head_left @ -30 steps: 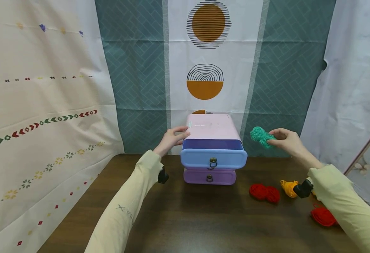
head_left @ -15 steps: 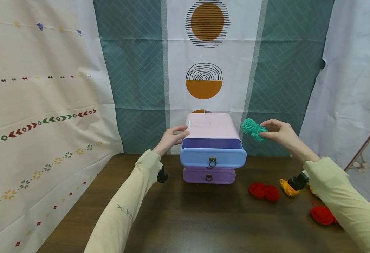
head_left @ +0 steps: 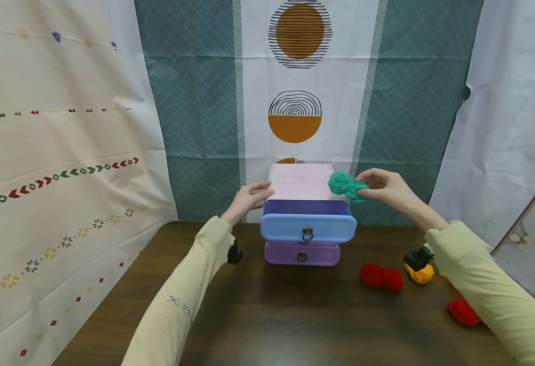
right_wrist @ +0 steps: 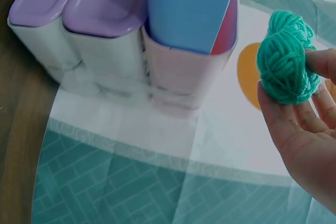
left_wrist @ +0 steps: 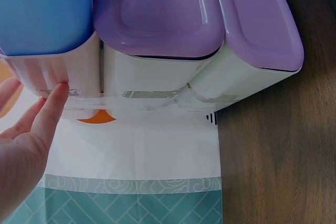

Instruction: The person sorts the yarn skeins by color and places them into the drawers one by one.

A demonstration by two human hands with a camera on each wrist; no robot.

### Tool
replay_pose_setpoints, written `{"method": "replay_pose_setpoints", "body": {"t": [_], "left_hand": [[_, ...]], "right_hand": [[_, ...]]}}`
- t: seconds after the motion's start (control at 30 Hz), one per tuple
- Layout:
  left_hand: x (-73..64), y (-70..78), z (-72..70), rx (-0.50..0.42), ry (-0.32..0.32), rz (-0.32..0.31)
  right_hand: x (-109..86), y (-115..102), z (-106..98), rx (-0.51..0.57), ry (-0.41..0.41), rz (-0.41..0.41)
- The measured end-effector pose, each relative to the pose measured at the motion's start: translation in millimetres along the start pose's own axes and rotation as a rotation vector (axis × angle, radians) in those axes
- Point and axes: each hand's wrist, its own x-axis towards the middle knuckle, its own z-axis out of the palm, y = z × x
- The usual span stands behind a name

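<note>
A small drawer unit (head_left: 292, 183) with a pink top stands against the back cloth. Its blue top drawer (head_left: 307, 229) is pulled out, and the wrist views show two purple drawers (left_wrist: 163, 14) pushed in below. My left hand (head_left: 245, 201) touches the unit's left side near the top with extended fingers (left_wrist: 51, 111). In my right hand (head_left: 388, 190) I pinch a green yarn skein (head_left: 346, 186) between thumb and fingers. It hangs above the open drawer's right end, overlapping the pink top in the head view. The right wrist view shows the skein (right_wrist: 286, 66) beside the drawer.
On the dark wooden table (head_left: 294, 315), a red yarn skein (head_left: 381, 277) and a yellow skein (head_left: 420, 273) lie right of the unit. Another red skein (head_left: 464, 311) is partly hidden by the right sleeve. Patterned cloths hang at the back and both sides.
My right hand has carried the green yarn skein left and slightly up, from beside the unit to over its right edge. My left hand has stayed on the unit.
</note>
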Motion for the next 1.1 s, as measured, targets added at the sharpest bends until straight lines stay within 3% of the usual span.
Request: {"method": "replay_pose_setpoints", "body": {"t": [0.43,0.83,1.1], "left_hand": [[1.9,0.6,2.6,0.028,0.01,-0.006],[0.7,1.5,1.0,-0.003,-0.004,-0.001],[-0.1,0.8,0.6,0.007,0.004,0.021]], "right_hand": [[16.0,-20,23,0.064,-0.128,-0.082],[27.2,-27,41,0.103,-0.239,-0.142],[32.0,-26,45,0.082,-0.272,-0.146]]}}
